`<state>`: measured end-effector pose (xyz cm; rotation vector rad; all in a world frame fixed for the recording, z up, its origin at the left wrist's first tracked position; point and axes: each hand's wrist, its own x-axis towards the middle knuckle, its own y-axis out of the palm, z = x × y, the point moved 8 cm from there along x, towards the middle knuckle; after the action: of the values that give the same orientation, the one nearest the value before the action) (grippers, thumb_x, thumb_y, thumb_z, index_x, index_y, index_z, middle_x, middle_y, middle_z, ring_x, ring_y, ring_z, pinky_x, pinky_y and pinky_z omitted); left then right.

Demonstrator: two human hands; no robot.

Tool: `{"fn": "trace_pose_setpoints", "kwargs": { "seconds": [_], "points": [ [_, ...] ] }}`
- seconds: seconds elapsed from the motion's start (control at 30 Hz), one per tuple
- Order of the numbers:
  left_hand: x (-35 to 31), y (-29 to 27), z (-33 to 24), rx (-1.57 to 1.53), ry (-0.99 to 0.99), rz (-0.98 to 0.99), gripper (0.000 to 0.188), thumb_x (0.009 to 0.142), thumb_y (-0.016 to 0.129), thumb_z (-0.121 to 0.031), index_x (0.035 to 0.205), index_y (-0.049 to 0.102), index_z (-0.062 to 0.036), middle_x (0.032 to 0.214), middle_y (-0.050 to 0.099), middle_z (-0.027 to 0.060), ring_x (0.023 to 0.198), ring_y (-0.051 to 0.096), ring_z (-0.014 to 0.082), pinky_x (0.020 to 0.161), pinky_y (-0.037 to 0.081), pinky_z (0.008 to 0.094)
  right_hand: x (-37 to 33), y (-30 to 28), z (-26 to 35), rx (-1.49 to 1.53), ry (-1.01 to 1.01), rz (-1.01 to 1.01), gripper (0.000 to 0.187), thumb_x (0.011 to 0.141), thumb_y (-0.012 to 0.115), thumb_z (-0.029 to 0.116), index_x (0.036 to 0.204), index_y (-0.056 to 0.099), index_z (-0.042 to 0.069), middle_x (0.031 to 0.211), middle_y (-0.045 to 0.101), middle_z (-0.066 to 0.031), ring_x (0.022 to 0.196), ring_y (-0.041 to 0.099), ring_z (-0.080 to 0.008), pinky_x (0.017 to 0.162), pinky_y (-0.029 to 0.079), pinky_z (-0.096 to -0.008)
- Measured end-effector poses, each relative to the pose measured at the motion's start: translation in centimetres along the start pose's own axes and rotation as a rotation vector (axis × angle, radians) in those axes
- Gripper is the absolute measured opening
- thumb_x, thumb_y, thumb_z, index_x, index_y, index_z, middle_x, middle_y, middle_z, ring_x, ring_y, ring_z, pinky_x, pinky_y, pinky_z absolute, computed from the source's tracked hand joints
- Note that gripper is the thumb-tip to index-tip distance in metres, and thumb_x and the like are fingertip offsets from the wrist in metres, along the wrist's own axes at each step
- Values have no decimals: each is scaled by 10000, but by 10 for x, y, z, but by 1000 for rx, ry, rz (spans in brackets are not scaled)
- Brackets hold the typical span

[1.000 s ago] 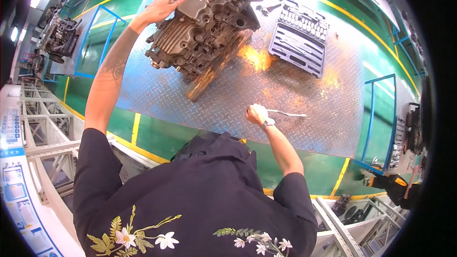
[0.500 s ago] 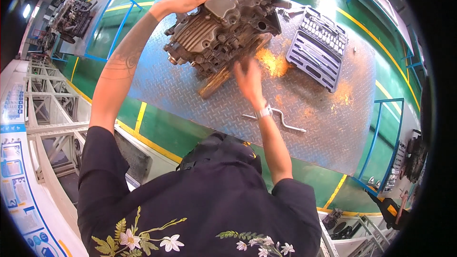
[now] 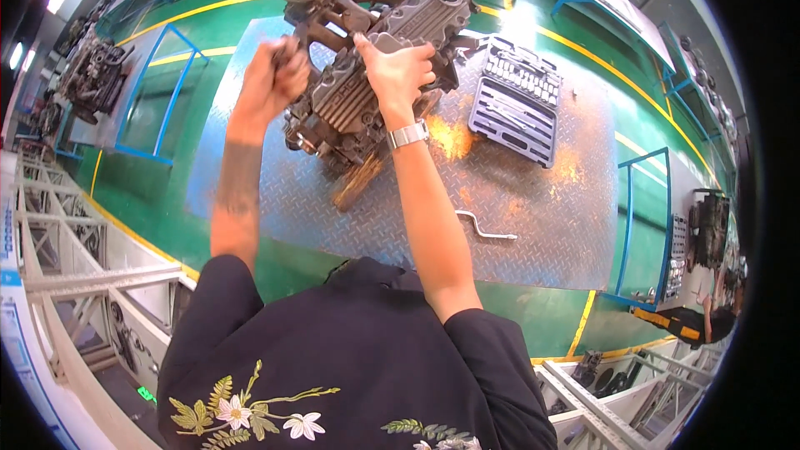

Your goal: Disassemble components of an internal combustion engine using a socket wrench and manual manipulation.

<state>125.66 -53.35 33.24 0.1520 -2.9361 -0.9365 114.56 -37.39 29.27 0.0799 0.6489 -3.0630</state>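
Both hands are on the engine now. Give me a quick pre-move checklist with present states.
1. Left hand on the engine: ok, closed at its left side.
2. Right hand on engine: ok, resting on top.
3. Engine supported: ok, on a wooden block on the steel plate.
4. Ratchet handle clear of hands: ok, lying on the plate.
5. Socket set case open, in reach: ok.
6. Grip firmness: cannot tell.

left hand (image 3: 279,75) grip blurred, engine (image 3: 367,75) underside hidden

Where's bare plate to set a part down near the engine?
Free: metal plate between the socket case and the bent wrench, and its near edge below the wrench. Crowded: the engine, under both hands, left hand, right hand.
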Motion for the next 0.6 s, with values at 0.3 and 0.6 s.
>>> {"fn": "trace_pose_setpoints", "kwargs": {
  "seconds": [0.3, 0.6],
  "points": [
    [-110, -26, 32, -401, 123, -111, 259, 894, 480, -94, 700, 314, -139, 551, 283, -35, 436, 235, 53, 384, 188, 214, 18, -6, -14, 480, -15, -22, 878, 565, 825, 185, 1239, 343, -102, 1078, 561, -196, 951, 564, -251, 894, 464, -338],
    [-125, -25, 55, -430, 16, -76, 125, 1005, 454, -156, 914, 375, -121, 597, 310, -34, 477, 262, 53, 434, 214, 216, 1, -15, 24, 560, -42, -56, 768, 580, 805, 58, 1191, 372, -112, 1003, 533, -148, 845, 555, -194, 777, 497, -293]
  ]
}}
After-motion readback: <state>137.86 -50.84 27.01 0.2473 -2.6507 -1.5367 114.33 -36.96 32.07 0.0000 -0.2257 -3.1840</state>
